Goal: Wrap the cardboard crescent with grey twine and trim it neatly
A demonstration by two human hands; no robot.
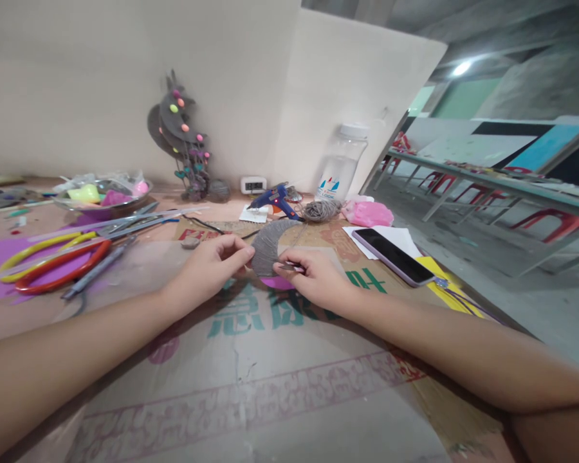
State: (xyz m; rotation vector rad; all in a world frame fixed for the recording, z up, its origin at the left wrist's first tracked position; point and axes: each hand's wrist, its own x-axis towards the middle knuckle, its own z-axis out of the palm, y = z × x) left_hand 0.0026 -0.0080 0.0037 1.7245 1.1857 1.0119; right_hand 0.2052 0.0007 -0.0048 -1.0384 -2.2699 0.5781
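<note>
A crescent moon shape [266, 249] wound with grey yarn is held up between my hands, above the cardboard. My left hand [224, 257] pinches its left edge between thumb and fingers. At its lower right edge, my right hand [313, 276] has its fingers closed on a strand of grey yarn, a thin dark line between the fingertips. From the ball of grey yarn [321, 210] a strand runs toward my right hand. A bright pink piece [278, 283] shows just under the crescent. Behind it lies a blue glue gun [276, 200] with a small red light.
Scissors with red and yellow handles [62, 265] and a grey pen [99, 267] lie left, near a bowl [101, 193] of bagged materials. A decorated moon ornament [178, 128] leans on the wall. A water bottle [342, 164], pink bag [369, 212] and phone [392, 256] stand or lie right.
</note>
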